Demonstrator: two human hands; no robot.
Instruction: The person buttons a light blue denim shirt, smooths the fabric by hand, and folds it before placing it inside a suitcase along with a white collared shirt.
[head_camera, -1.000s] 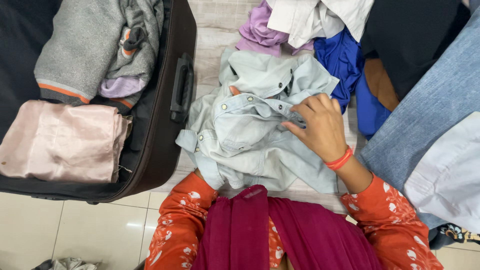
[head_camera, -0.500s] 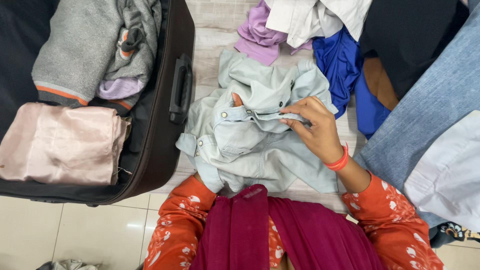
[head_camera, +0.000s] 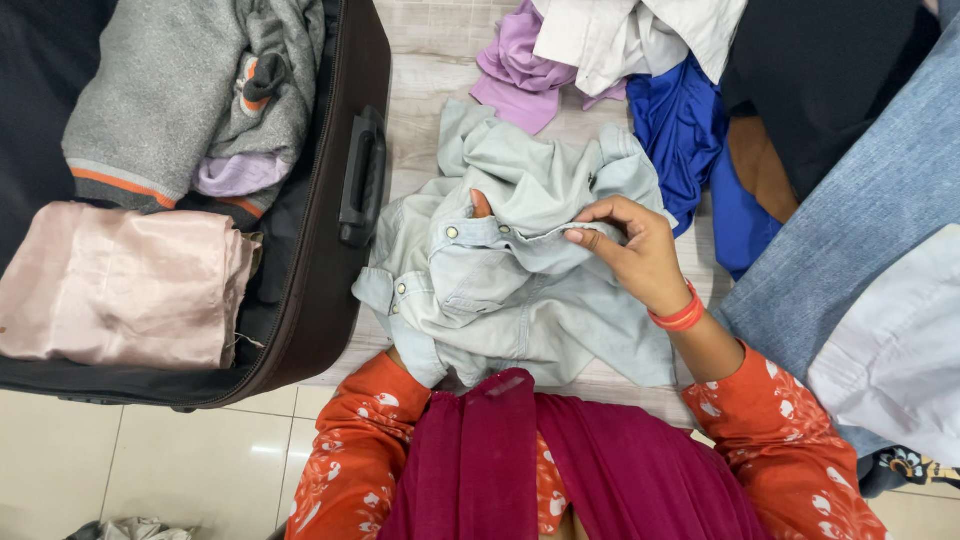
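An open black soft-sided suitcase (head_camera: 330, 290) lies at the left, holding a folded grey knit sweater with orange trim (head_camera: 150, 95) and a glossy pale pink satin bundle (head_camera: 120, 285). A heap of loose clothes (head_camera: 760, 110), blue, lilac, white and denim, crowds the right. Between them, on the pale wood-grain surface (head_camera: 425, 60), sits the crumpled light blue denim shirt with metal snaps (head_camera: 500, 290). It looks mid-fold; smoothing the placket flat seems needed next. The right hand (head_camera: 640, 255) pinches the buttoned edge, fingers closed on it. The left hand (head_camera: 480, 203) is buried under the cloth, one fingertip showing; its grip cannot be told.
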